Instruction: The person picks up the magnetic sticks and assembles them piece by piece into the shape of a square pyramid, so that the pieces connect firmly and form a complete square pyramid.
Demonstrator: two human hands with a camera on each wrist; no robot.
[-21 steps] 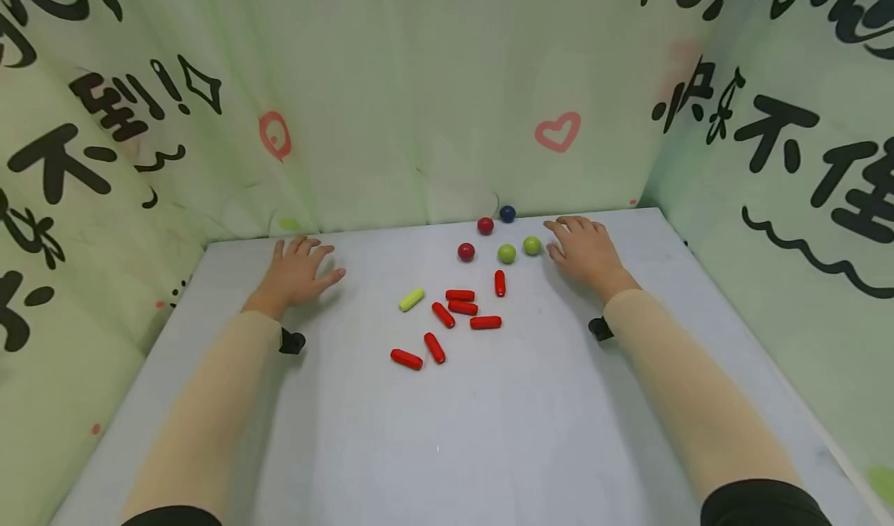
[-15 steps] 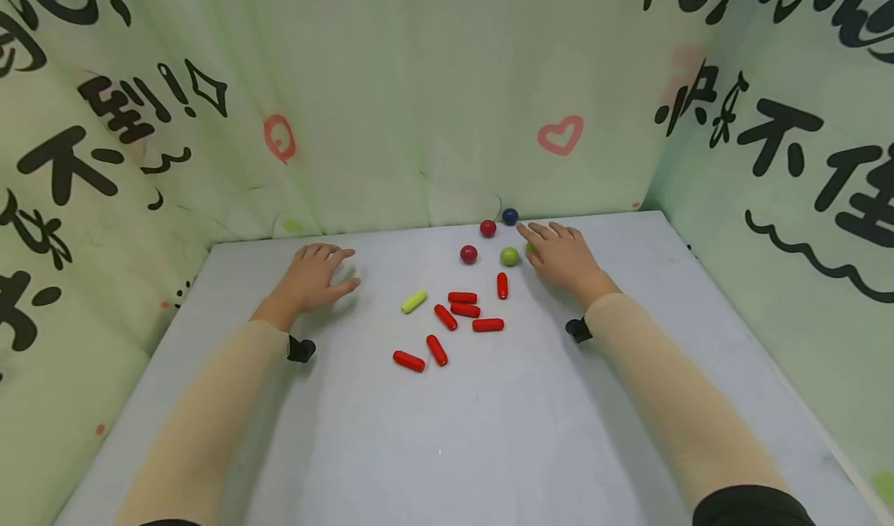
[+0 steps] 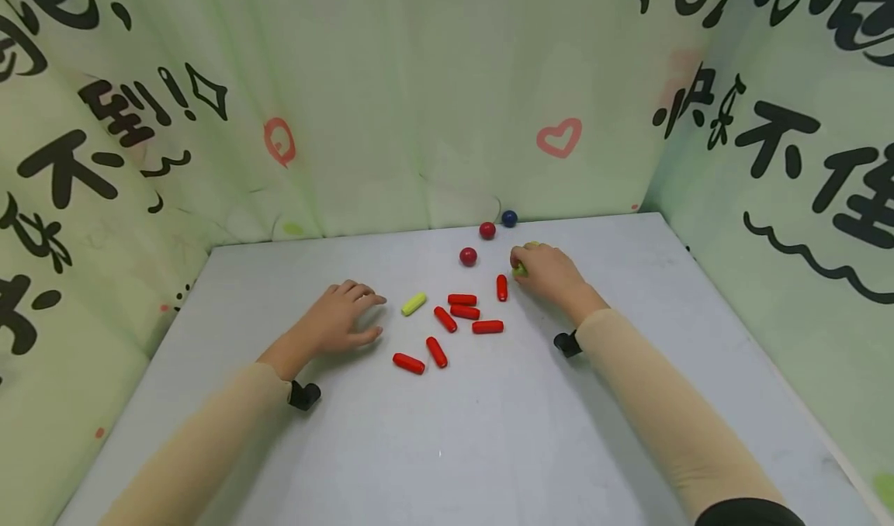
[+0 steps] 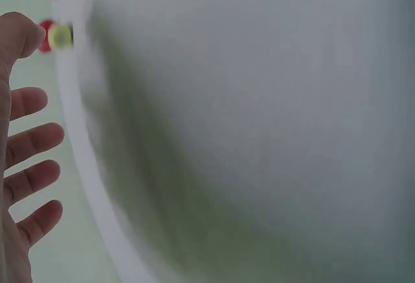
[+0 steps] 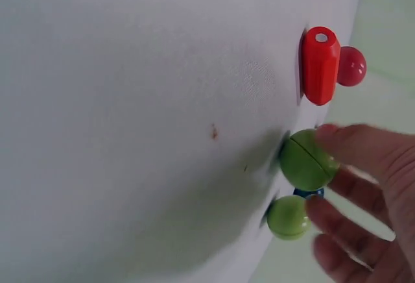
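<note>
My right hand (image 3: 548, 278) pinches a green ball (image 5: 305, 159) on the table, thumb on one side and fingers behind it. A dark line runs across this ball. A second green ball (image 5: 288, 218) lies right beside it, touched or nearly touched by a fingertip; I cannot tell which. One red faceted cylinder bead (image 3: 502, 288), with a hole in its end, lies just left of that hand. My left hand (image 3: 338, 316) hovers over the table with fingers spread and nothing in them. Just beyond its fingertips is a yellow-green cylinder bead (image 3: 414, 303).
Several more red cylinder beads (image 3: 464, 311) lie scattered mid-table between the hands. Two red balls (image 3: 468, 257) and a dark blue ball (image 3: 509, 219) are near the back edge. Pale green curtains (image 3: 419, 99) with black writing enclose the white table (image 3: 447, 448).
My right hand has come left and nearer, from beside the green balls to a grip on one. My left hand has moved right and toward me, nearer the yellow-green bead.
</note>
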